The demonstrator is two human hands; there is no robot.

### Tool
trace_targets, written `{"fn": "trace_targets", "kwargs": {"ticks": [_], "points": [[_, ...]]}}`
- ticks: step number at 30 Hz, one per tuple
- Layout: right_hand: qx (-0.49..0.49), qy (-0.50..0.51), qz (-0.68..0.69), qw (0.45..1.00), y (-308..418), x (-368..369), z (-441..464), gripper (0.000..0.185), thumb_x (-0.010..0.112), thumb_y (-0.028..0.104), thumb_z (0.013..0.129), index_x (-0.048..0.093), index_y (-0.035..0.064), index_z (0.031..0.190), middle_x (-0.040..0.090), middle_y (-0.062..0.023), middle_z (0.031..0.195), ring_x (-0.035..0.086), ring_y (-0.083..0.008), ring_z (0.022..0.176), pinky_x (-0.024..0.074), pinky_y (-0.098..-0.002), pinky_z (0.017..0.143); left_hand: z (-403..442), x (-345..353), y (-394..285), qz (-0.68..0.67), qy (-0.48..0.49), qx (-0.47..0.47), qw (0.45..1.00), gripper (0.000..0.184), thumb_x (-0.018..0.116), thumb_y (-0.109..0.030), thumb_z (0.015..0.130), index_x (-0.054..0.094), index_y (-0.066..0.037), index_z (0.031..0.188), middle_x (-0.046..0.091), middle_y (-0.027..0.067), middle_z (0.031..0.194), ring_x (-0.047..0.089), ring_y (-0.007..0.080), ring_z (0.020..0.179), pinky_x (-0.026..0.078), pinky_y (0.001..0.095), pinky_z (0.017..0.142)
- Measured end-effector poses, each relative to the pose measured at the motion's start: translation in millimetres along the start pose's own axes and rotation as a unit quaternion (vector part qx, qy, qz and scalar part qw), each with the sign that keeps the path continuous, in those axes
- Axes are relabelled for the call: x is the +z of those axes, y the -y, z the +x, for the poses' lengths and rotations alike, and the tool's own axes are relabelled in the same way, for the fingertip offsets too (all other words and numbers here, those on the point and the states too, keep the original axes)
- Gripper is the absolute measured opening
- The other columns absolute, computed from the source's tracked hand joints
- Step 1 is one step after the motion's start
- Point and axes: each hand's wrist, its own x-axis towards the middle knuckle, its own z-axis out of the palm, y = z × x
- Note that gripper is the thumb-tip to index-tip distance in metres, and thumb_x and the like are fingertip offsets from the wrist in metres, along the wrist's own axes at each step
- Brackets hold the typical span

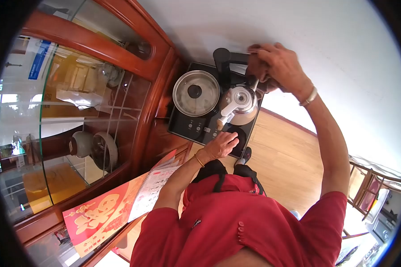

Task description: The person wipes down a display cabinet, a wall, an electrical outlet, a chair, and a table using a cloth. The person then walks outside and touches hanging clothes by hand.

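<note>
A black tea stove (pixel 179 128) stands against the wall, with a lidded glass-topped pot (pixel 196 93) on its left side. To the pot's right is a metal kettle (pixel 245 116) with a white lid and handle (pixel 229 108). My right hand (pixel 283 64) is closed on a crumpled brown cloth (pixel 256 66), above the far right side of the kettle beside the black tap arm (pixel 238 58). At the stove's front edge, my left hand (pixel 219 145) has its fingers loosely stretched, near the kettle handle's end. I see nothing in it.
A wooden cabinet with glass doors (pixel 116 102) rises on the left. A red and gold calendar (pixel 107 211) leans out below it. The white wall (pixel 334 58) borders the far right side. Wooden floor (pixel 285 155) shows past the stove, with a rack (pixel 370 187) farther right.
</note>
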Motion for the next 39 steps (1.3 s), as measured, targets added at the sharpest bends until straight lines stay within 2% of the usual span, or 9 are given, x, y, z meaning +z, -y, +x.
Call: {"fn": "trace_targets", "kwargs": {"ticks": [5,8,11,17,21,25,34,37,39], "points": [[0.233,0.091,0.033,0.968,-39,-15,-67,0.019,0.058,0.003,0.071,0.064,0.0070,0.088,0.063,-0.0112,0.083,0.058,-0.0304,0.073,0.0477,-0.0369,0.066,2,-4,-2,-0.002,-0.008,0.006,1.000,0.041,0.065,-0.005,0.070,0.051,-0.004,0.108,0.048,0.0129,0.115,0.052,0.0281,0.093,0.042,0.0400,0.081],[0.421,-0.062,0.262,0.866,-48,-28,-89,0.019,0.048,-0.006,0.070,0.063,0.0037,0.076,0.061,-0.0052,0.072,0.054,-0.0171,0.066,0.0435,-0.0291,0.062,1,0,0,0.000,-0.018,0.014,1.000,0.042,0.065,-0.005,0.069,0.051,-0.004,0.109,0.047,0.0128,0.115,0.052,0.0285,0.093,0.043,0.0403,0.081],[0.357,-0.336,0.390,0.780,-50,-43,-81,0.017,0.046,-0.001,0.081,0.063,-0.0021,0.085,0.058,0.0017,0.077,0.049,-0.0068,0.072,0.0413,-0.0205,0.064,-1,0,0,0.021,-0.004,0.011,1.000,0.043,0.066,-0.008,0.069,0.051,-0.005,0.109,0.046,0.0130,0.117,0.052,0.0275,0.096,0.043,0.0400,0.084],[0.243,-0.536,0.345,0.732,-6,-81,6,0.014,0.055,0.001,0.081,0.063,-0.0020,0.093,0.062,-0.0059,0.087,0.056,-0.0108,0.077,0.0443,-0.0216,0.068,-1,0,0,0.031,-0.022,0.014,0.999,0.043,0.066,-0.009,0.070,0.050,-0.005,0.110,0.047,0.0130,0.117,0.053,0.0270,0.095,0.043,0.0393,0.084],[0.182,-0.378,0.281,0.863,29,-46,54,0.016,0.048,-0.004,0.081,0.060,-0.0029,0.092,0.062,-0.0079,0.086,0.059,-0.0127,0.082,0.0485,-0.0228,0.069,-2,2,1,0.026,-0.032,0.016,0.999,0.041,0.065,-0.009,0.070,0.051,-0.005,0.109,0.048,0.0125,0.116,0.053,0.0266,0.095,0.043,0.0393,0.084],[-0.215,-0.133,0.175,0.952,51,16,78,0.024,0.061,0.000,0.063,0.061,0.0119,0.084,0.060,-0.0029,0.106,0.060,-0.0247,0.087,0.0518,-0.0327,0.074,6,-12,-5,0.007,-0.013,0.041,0.999,0.038,0.064,-0.008,0.071,0.052,-0.004,0.107,0.048,0.0121,0.115,0.053,0.0272,0.095,0.043,0.0398,0.084],[0.116,-0.163,0.190,0.961,7,58,65,0.026,0.053,-0.002,0.073,0.058,0.0106,0.095,0.065,-0.0115,0.084,0.064,-0.0316,0.077,0.0512,-0.0386,0.068,3,-6,-5,0.020,-0.011,-0.012,1.000,0.047,0.061,-0.005,0.076,0.047,0.000,0.121,0.046,0.0172,0.124,0.053,0.0299,0.093,0.045,0.0393,0.081],[0.297,-0.169,0.377,0.861,-17,34,25,0.028,0.051,-0.005,0.077,0.063,0.0096,0.097,0.063,-0.0018,0.081,0.056,-0.0094,0.072,0.0475,-0.0250,0.066,2,-5,-4,0.009,-0.018,-0.042,0.999,0.053,0.059,-0.005,0.078,0.043,0.000,0.128,0.043,0.0205,0.131,0.054,0.0316,0.093,0.045,0.0405,0.083],[0.223,-0.312,0.401,0.832,-25,8,-5,0.024,0.047,-0.003,0.081,0.062,0.0033,0.098,0.061,-0.0007,0.090,0.054,-0.0064,0.082,0.0453,-0.0198,0.071,4,-2,-3,-0.042,-0.051,-0.063,0.996,0.055,0.059,-0.005,0.080,0.039,0.000,0.131,0.042,0.0220,0.133,0.054,0.0335,0.097,0.045,0.0414,0.085]]}}
